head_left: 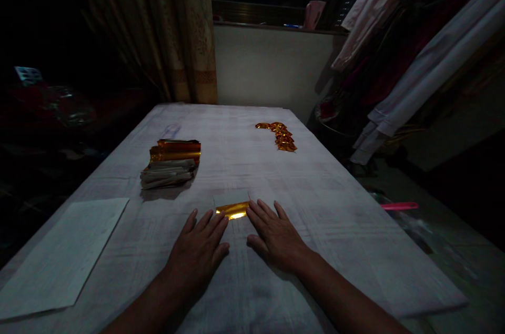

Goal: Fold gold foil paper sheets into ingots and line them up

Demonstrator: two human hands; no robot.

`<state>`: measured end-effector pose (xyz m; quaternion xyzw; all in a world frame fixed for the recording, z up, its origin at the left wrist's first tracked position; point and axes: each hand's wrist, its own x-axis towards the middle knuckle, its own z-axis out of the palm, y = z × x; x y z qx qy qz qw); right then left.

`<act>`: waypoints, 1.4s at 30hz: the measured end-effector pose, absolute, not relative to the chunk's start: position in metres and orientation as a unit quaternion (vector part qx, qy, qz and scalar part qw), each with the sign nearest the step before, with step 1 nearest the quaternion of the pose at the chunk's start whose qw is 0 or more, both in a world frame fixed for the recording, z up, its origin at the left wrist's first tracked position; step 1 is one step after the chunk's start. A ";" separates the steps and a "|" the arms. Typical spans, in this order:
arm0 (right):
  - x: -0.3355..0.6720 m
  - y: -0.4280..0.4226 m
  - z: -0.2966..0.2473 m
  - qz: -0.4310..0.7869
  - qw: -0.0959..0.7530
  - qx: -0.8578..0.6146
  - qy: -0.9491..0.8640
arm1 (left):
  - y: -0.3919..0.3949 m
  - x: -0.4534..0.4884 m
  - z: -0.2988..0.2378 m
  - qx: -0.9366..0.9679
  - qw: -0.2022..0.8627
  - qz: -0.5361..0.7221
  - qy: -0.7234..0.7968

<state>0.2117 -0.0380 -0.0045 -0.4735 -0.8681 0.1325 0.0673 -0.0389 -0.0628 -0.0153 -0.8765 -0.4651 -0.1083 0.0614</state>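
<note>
Both of my hands lie flat on a table covered with a pale cloth (315, 208). My left hand (197, 252) and my right hand (276, 236) press their stretched fingertips on a small sheet of gold foil paper (233, 208), whose pale half shows above the shiny gold strip. Each hand's fingers are spread and hold nothing. Farther back on the left sits a stack of gold and silver foil sheets (171, 163). At the back right lies a curved row of several folded gold pieces (281, 137).
A large white sheet of paper (63, 255) lies at the table's left front corner. A curtain (165, 29) hangs behind the table, and clothes (414, 50) hang to the right. A pink-handled object (398, 206) lies beyond the table's right edge.
</note>
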 end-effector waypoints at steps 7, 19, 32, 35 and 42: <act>0.212 -0.040 -0.003 0.125 0.076 -0.480 -0.865 | -0.061 -0.052 -0.011 -0.875 0.021 -0.105 -0.471; 0.173 -0.032 -0.007 0.126 0.080 -0.403 -0.903 | -0.058 -0.053 -0.019 -0.878 0.004 -0.098 -0.468; 0.202 -0.027 -0.005 0.123 0.040 -0.485 -0.865 | -0.057 -0.059 -0.015 -0.881 -0.005 -0.092 -0.464; 0.207 -0.027 -0.006 0.109 0.042 -0.491 -0.864 | -0.054 -0.052 -0.010 -0.880 -0.035 -0.078 -0.467; 0.227 -0.024 -0.009 0.025 0.106 -0.525 -0.844 | -0.039 -0.018 0.001 -0.892 -0.073 -0.077 -0.440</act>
